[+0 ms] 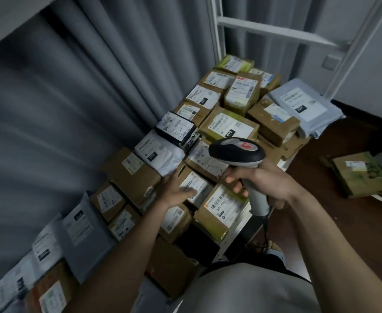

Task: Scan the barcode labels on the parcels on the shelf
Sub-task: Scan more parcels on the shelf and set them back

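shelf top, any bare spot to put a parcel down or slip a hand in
Almost none: cardboard parcels cover the shelf edge to edge, some stacked. The only bare strip is the shelf's white front edge, beside the parcel with the yellow tape. The dark floor right of the shelf is open, between it and the lone box. The left hand lies on labels; the right hand holds the scanner.

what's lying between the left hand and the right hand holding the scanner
In the head view, a brown cardboard parcel with a white barcode label lies between the left hand and right hand; left fingertips rest on its label.
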